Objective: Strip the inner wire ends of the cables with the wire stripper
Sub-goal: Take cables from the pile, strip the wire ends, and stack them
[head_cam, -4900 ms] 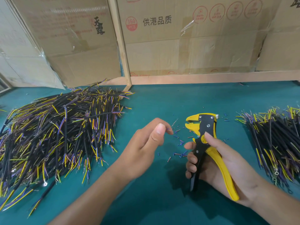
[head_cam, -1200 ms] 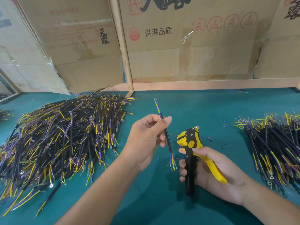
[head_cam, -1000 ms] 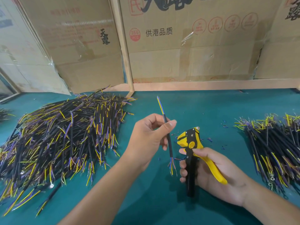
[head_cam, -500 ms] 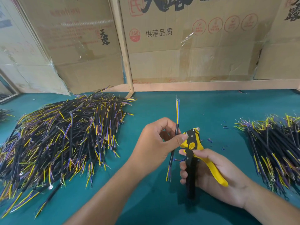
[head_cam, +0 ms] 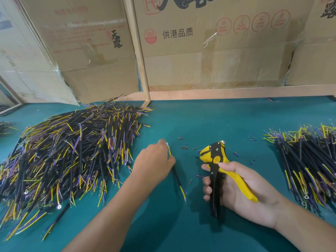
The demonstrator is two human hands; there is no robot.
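My left hand (head_cam: pixel 154 160) holds a short black cable (head_cam: pixel 177 178) low over the green table, back of the hand up. The cable's yellow and blue inner wires stick out past the fingers at the top and toward me at the bottom. My right hand (head_cam: pixel 240 190) grips the yellow and black wire stripper (head_cam: pixel 216 160), jaws pointing away from me and apart from the cable. A big pile of black cables (head_cam: pixel 69 157) with yellow and purple ends lies on the left. A smaller pile (head_cam: pixel 309 160) lies on the right.
The green table (head_cam: pixel 200 120) carries small bits of stripped insulation (head_cam: pixel 185 147) around the stripper's jaws. Cardboard boxes (head_cam: pixel 209 51) and a wooden frame (head_cam: pixel 143 70) stand along the back edge. A few more cables (head_cam: pixel 5 126) show at the far left.
My left hand has moved left and down toward the table with the cable, away from the stripper's jaws, and turned palm down. The right hand with the stripper has stayed in place.
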